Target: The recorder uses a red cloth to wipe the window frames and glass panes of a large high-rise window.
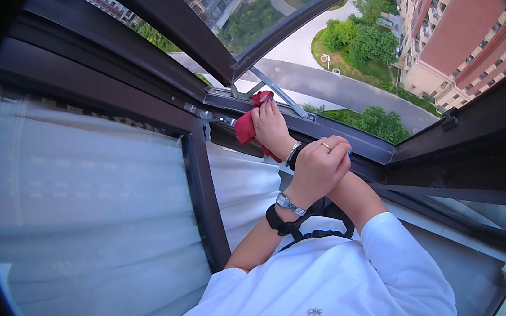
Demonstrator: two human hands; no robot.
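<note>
My right hand [269, 124] reaches out across my body and is closed on a red cloth [245, 128]. It presses the cloth against the dark lower window frame [354, 142], next to the metal stay arm [280, 92] of the open sash. A bracelet sits on that wrist. My left hand [321, 164], with a ring, a silver watch and a black strap, is curled over my right forearm just behind the bracelet. Both arms come out of white sleeves [376, 278].
The dark sash [157, 13] swings outward, high above a street, trees and apartment blocks. A white curtain [86, 195] hangs on the left behind a dark mullion [207, 203]. More dark frame runs along the right [484, 153].
</note>
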